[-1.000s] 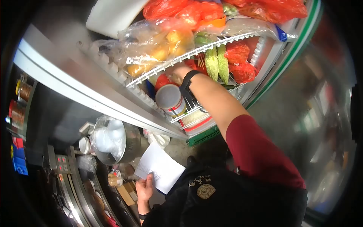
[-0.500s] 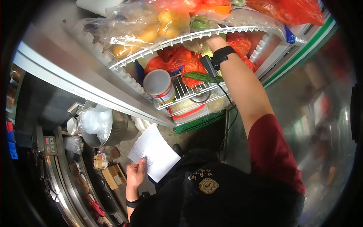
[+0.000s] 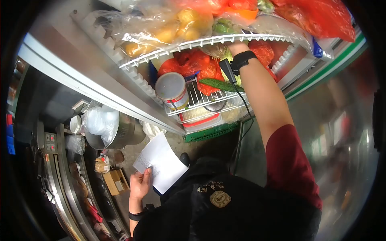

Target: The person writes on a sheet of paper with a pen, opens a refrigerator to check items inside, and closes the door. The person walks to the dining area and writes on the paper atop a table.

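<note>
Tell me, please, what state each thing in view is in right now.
Fridge: door open, shelves packed.
Upper shelf: loaded with bagged produce.
Can: upright on the lower shelf, lid on.
Cucumber: lying loose on the lower shelf.
Paper: unfolded, held by the left hand.
Right hand: reaching under the upper shelf, fingers hidden.
Metal bowl: tilted, holding a plastic bag.

The right arm stretches up and away to the far side, its dark red sleeve ending above the elbow and a black band round the wrist; the right hand [image 3: 235, 49] is mostly hidden, so its grip cannot be told. The left hand [image 3: 139, 184] sits low and near on the left, fingers curled, thumb raised, a dark band at its wrist.
</note>
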`<state>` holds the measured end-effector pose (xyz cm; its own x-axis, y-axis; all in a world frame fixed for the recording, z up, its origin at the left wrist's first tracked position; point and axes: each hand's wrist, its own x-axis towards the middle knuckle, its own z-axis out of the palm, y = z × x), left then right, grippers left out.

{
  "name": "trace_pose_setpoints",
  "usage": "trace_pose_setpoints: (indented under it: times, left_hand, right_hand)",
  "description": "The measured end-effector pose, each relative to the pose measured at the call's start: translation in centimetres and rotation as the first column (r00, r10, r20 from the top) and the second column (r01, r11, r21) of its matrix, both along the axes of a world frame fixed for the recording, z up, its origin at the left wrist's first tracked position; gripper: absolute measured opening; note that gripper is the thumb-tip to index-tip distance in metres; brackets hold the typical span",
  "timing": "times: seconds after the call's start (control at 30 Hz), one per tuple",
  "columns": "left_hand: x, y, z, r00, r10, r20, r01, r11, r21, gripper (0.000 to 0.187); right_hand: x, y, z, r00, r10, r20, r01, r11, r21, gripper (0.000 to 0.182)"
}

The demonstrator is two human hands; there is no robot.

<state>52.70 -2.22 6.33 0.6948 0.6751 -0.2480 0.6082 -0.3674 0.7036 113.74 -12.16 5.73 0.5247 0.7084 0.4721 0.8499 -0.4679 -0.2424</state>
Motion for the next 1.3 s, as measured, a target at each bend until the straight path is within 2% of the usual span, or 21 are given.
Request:
trace_pose_setpoints:
  times: [0.13,0.2,0.27,0.37,0.4,0.43,0.47,0.6,0.67,0.77,0.8,0.83,0.87,0.9,0.97,1.03,1.07,1.17,1.2,1.23,1.3]
  left_hand:
    - [0.2,-0.1,-0.3,1.000,-0.004,-0.008,0.004,1.000,0.012,0.032]
    - [0.4,-0.4,-0.9,0.989,0.004,0.148,-0.009,0.999,0.034,0.032]
    - [1.0,-0.4,0.3,0.997,-0.017,0.079,0.014,0.999,0.036,0.032]
    - [1.0,0.0,0.3,0.998,-0.062,-0.005,0.062,0.998,0.021,0.033]
    - [0.9,0.2,0.0,0.998,-0.065,-0.009,0.065,0.998,0.012,0.034]
    - [0.8,0.4,-0.5,0.996,-0.085,-0.018,0.085,0.996,0.008,0.034]
    - [0.7,0.5,-0.9,0.998,-0.063,-0.006,0.063,0.998,-0.007,0.035]
    - [2.3,0.4,0.1,0.993,-0.117,0.016,0.118,0.993,-0.008,0.031]
    - [2.8,0.3,0.3,0.993,-0.120,0.008,0.120,0.992,-0.037,0.031]
    - [3.7,-0.4,0.4,0.992,-0.109,0.066,0.111,0.994,-0.023,0.033]
    - [3.9,-0.6,0.3,0.985,-0.102,0.138,0.100,0.995,0.026,0.036]
    - [3.8,-0.6,0.2,0.986,-0.097,0.139,0.094,0.995,0.024,0.036]
    - [3.6,-0.7,0.1,0.986,-0.084,0.142,0.083,0.996,0.016,0.037]
    - [3.4,-0.6,-0.1,0.987,-0.072,0.143,0.072,0.997,0.008,0.039]
    - [2.5,-0.7,-0.7,0.993,-0.037,0.116,0.038,0.999,-0.008,0.040]
    - [1.4,-0.5,-1.5,0.995,-0.016,0.094,0.017,1.000,-0.017,0.042]
    - [0.8,-0.4,-2.0,0.996,0.001,0.089,0.000,1.000,-0.009,0.044]
    - [-0.6,-0.2,-2.5,0.995,0.026,0.092,-0.026,1.000,-0.002,0.049]
    - [-1.0,-0.1,-2.0,1.000,0.006,-0.005,-0.006,1.000,-0.008,0.044]
    - [-1.1,0.0,-1.7,0.995,-0.011,-0.099,0.010,1.000,-0.014,0.039]
    - [-0.9,-0.5,-1.9,0.999,0.038,0.020,-0.037,0.999,-0.018,0.045]
  right_hand:
    - [-4.3,2.1,5.1,0.978,0.137,-0.158,-0.102,0.972,0.214,0.043]
    - [-6.9,3.9,7.5,0.941,0.254,-0.222,-0.194,0.946,0.260,0.046]
    - [-9.2,6.5,8.7,0.891,0.354,-0.286,-0.295,0.928,0.228,0.049]
    - [-11.5,11.0,7.4,0.860,0.347,-0.373,-0.390,0.920,-0.044,0.053]
    - [-11.0,13.3,4.5,0.902,0.331,-0.277,-0.371,0.923,-0.106,0.057]
    - [-14.0,11.6,7.8,0.911,0.160,-0.379,-0.284,0.911,-0.299,0.053]
    - [-14.9,12.0,7.3,0.914,0.163,-0.371,-0.264,0.934,-0.240,0.043]
    - [-16.9,12.0,6.6,0.901,0.142,-0.411,-0.221,0.964,-0.150,0.040]
    - [-17.2,11.7,6.2,0.895,0.155,-0.419,-0.175,0.985,-0.010,0.036]
    - [-16.4,9.9,8.2,0.845,0.199,-0.496,-0.262,0.963,-0.061,0.033]
    - [-15.0,11.3,7.0,0.914,0.108,-0.392,-0.167,0.978,-0.121,0.030]
    - [-13.1,11.9,5.8,0.988,0.083,-0.129,-0.122,0.936,-0.332,0.031]
    - [-11.7,12.0,4.5,0.968,-0.094,-0.233,0.086,0.995,-0.045,0.031]
    - [-10.8,11.1,5.0,0.922,-0.206,-0.327,0.172,0.976,-0.130,0.030]
    - [-9.8,9.9,4.5,0.923,-0.160,-0.351,0.166,0.986,-0.012,0.028]
    - [-9.3,9.5,4.3,0.964,-0.103,-0.247,0.025,0.954,-0.299,0.028]
    - [-8.3,10.7,2.5,0.974,-0.077,-0.212,0.026,0.972,-0.233,0.030]
    - [-9.9,10.4,3.7,0.976,-0.133,-0.171,0.086,0.963,-0.255,0.034]
    - [-7.1,14.2,-0.9,0.990,-0.139,-0.029,0.125,0.953,-0.274,0.036]
    - [-6.7,15.0,-1.5,0.985,-0.164,-0.061,0.150,0.970,-0.194,0.037]
    - [-7.4,14.9,-0.7,0.982,-0.174,-0.077,0.170,0.984,-0.057,0.040]
